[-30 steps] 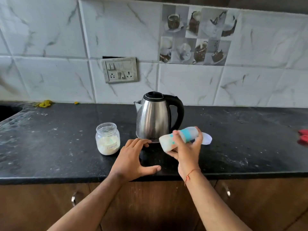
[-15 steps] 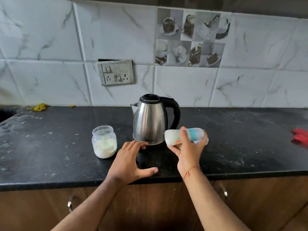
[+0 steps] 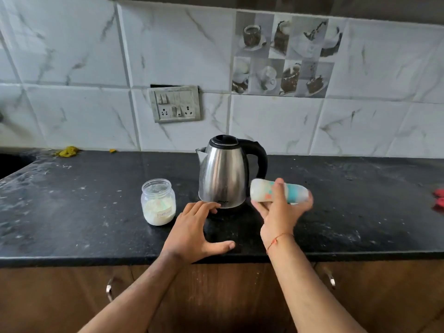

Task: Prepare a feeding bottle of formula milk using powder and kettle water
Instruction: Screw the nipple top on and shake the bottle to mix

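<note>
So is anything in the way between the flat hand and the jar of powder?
Nothing visible. The left hand rests open on the black counter, and the powder jar stands just to its left with only bare counter between them. The kettle sits behind, off that path.

The bottle (image 3: 278,191) in my right hand (image 3: 281,212) is milky white with teal and orange patches. The kettle (image 3: 224,174) is brushed silver with a black lid and handle. The jar (image 3: 158,201) is clear, holding off-white powder. The surface (image 3: 72,207) is black, flecked with white. The wall tiles (image 3: 72,56) are white marble with grey veins; one tile (image 3: 283,54) shows brown cups.
</note>
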